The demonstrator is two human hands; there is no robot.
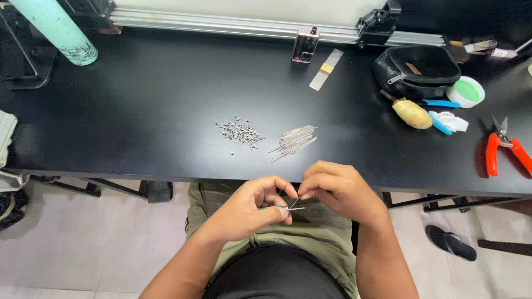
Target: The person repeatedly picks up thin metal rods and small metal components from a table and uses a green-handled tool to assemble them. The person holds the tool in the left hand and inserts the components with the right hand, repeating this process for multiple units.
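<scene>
Fingertips of our left hand (pixel 246 210) are pinched shut on a slim green-handled tool (pixel 271 207), its metal tip pointing right; our right hand (pixel 338 188) has thumb and forefinger closed on a thin metal pin (pixel 295 202), which meets the tool tip between the two hands. Both hands sit just off the near edge of the desk (pixel 166 99), over our lap; the pin is therefore held in the air, not resting on the desk.

Near that edge, at mid-width, lies a bundle of straight metal pins (pixel 295 140); just left of it we see a scatter of small metal parts (pixel 239 133). Toward the right edge lie red-handled cutters (pixel 503 149); further back stand a black pouch (pixel 417 69), a round green-lidded tin (pixel 465 91) and a yellowish lump (pixel 413 114) beside blue-handled tools (pixel 440 103). Along the far edge runs an aluminium rail (pixel 233 25); a teal cylinder (pixel 55 27) occupies the far left corner.
</scene>
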